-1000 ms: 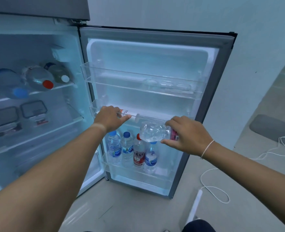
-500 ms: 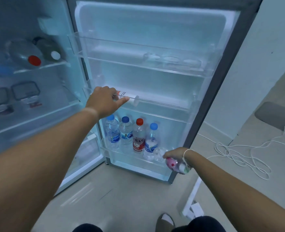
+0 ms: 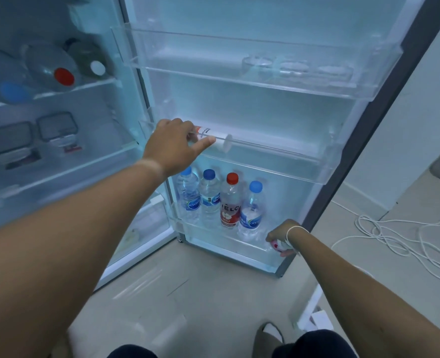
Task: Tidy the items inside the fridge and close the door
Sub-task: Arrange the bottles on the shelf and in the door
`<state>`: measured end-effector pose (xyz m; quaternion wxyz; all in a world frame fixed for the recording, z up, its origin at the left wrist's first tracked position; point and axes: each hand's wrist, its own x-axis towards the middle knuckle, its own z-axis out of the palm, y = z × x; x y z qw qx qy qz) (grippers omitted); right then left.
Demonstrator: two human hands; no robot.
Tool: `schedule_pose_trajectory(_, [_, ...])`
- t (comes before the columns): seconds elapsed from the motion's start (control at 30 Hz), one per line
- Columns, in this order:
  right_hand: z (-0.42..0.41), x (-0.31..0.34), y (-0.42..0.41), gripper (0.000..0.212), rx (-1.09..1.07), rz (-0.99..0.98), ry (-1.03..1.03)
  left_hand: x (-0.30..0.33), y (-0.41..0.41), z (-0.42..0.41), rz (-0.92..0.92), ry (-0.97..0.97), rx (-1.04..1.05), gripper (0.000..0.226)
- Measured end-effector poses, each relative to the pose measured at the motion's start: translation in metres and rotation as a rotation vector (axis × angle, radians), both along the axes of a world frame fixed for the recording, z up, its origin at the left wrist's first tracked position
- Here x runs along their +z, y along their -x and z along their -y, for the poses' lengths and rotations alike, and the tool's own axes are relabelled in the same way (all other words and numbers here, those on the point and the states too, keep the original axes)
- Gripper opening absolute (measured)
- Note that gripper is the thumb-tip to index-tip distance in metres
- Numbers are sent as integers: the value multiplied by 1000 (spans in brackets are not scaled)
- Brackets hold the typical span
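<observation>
The fridge door (image 3: 384,130) stands wide open. My left hand (image 3: 173,147) grips a white tube (image 3: 220,142) lying in the middle door shelf (image 3: 304,161). My right hand (image 3: 283,235) is low in the bottom door shelf (image 3: 226,242), closed around a small clear bottle with a pink label (image 3: 275,244), just right of several upright bottles: three blue-capped water bottles (image 3: 251,215) and a red-capped one (image 3: 229,202). Most of the pink bottle is hidden by my hand.
Inside the fridge, bottles lie on their sides on the upper shelf (image 3: 58,73) and two lidded containers (image 3: 7,140) sit below. The top door shelf (image 3: 265,76) holds an egg tray. A white cable (image 3: 394,236) coils on the floor at right.
My right hand carried the pink-labelled bottle from the middle door shelf down into the bottom door shelf, beside the standing bottles. My left hand stayed on the white tube. The camera tilted down.
</observation>
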<state>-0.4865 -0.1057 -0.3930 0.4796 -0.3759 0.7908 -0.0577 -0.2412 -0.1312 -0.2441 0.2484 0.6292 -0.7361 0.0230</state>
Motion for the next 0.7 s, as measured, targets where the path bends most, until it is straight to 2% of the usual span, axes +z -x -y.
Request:
schedule_pose_trajectory(0.2, [6,-31,-2,30,-108,-20,174,0,1,-1,-10,-5,7,49])
schedule_pose_trajectory(0.4, [21,-45,-4,10,-188,-20,315,1,3,-2,4,-13,24,50])
schedule_pose_trajectory(0.43, [22,-46,-5,12,-200,-6,353,1,4,-2,2,-16,26,50])
schedule_pose_trajectory(0.5, [25,-45,-6,38,-219,12,410,1,4,-3,2,-21,28,49])
schedule_pose_trajectory(0.7, [25,-30,-5,32,-136,-72,469,3,4,-4,8,-41,31,48])
